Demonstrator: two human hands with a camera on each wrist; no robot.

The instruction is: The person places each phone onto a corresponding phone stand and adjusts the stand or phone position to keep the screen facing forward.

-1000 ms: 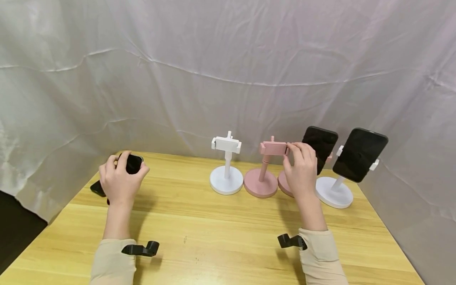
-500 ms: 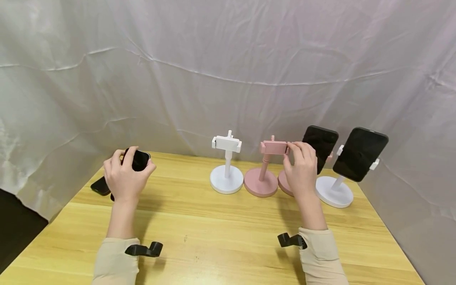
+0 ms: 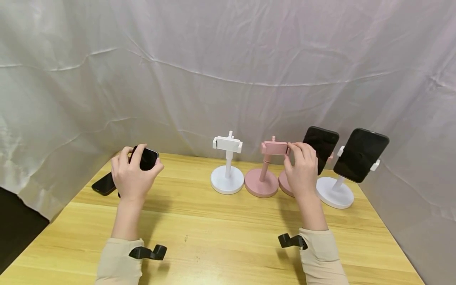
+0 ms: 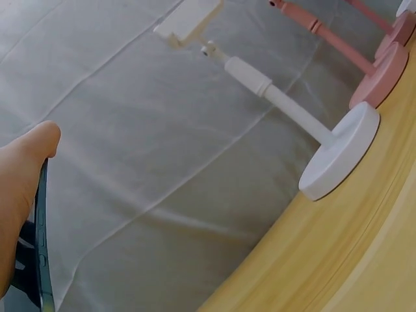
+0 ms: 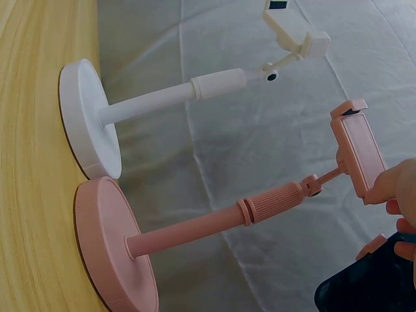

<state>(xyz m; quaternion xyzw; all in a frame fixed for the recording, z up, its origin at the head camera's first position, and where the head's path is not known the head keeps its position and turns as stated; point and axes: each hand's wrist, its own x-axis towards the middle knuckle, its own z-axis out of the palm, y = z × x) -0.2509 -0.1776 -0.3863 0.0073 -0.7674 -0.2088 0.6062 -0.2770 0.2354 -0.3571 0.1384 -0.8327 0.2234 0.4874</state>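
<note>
My left hand [image 3: 134, 178] grips a black phone [image 3: 149, 159] by its edges, above the table's left side. In the left wrist view, the thumb lies along the phone's [image 4: 43, 253] side edge. Over on the right, my right hand [image 3: 303, 170] pinches the right end of the clamp on a pink phone stand [image 3: 261, 185]. The right wrist view shows the thumb at the end of that pink clamp [image 5: 359, 149], which has no phone in it. To its left is a white phone stand [image 3: 227, 183], its clamp also without a phone.
Behind my right hand, a second pink stand [image 3: 286, 186] carries a black phone [image 3: 322, 144]. A white stand [image 3: 335, 194] at far right carries another phone [image 3: 361, 154]. One more phone [image 3: 104, 185] lies at the wooden table's [image 3: 213, 237] left edge. Grey cloth [image 3: 178, 103] hangs behind.
My left hand has moved to the right with the phone, showing more of the phone lying on the table. My right hand has stayed at the pink clamp.
</note>
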